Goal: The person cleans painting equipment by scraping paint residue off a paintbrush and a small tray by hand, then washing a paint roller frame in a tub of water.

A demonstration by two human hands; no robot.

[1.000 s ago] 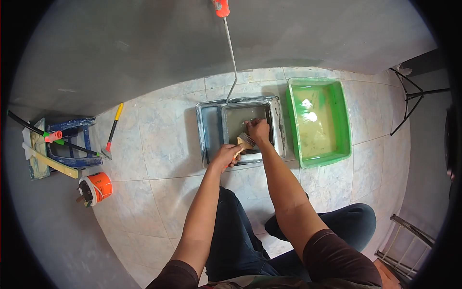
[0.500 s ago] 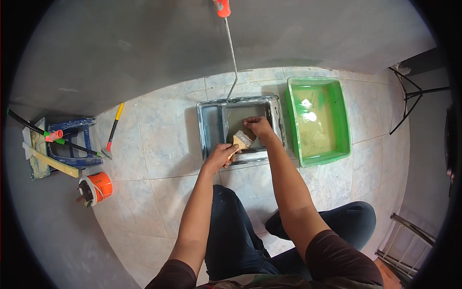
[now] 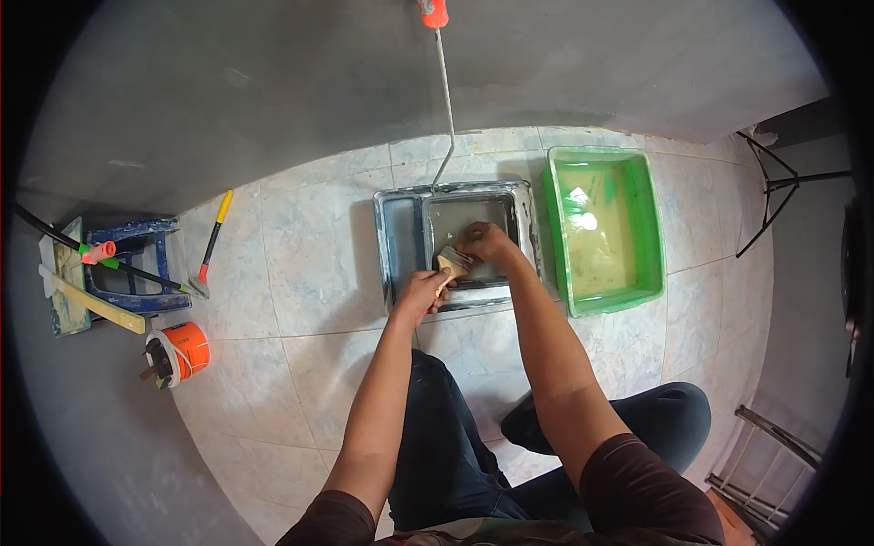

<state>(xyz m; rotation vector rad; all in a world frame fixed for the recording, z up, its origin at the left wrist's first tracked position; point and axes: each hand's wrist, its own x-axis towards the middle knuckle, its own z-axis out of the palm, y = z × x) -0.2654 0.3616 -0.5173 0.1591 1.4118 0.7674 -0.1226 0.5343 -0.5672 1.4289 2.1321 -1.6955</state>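
Observation:
In the head view, a paintbrush [image 3: 450,262] with a pale wooden handle is held over a paint tray [image 3: 383,238] on the tiled floor. My left hand [image 3: 422,296] is closed around its handle. At the bristle end, the fingers of my right hand [image 3: 489,244] are curled together and appear to pinch the bristle tips; the exact contact is small and partly hidden. Murky grey liquid fills the tray's larger section, below both hands. A roller frame [image 3: 445,100] with an orange grip leans from the tray's far edge against the wall.
To the right stands a green basin [image 3: 655,232] of cloudy liquid. On the left are a blue step stool [image 3: 164,264], a yellow-handled scraper [image 3: 217,232] and an orange bucket [image 3: 189,351] with tools inside. A black tripod stand [image 3: 774,187] is at far right.
My right hand has moved slightly down and left onto the bristle ends, and the brush has tilted a little more upright. The whole view has shifted slightly.

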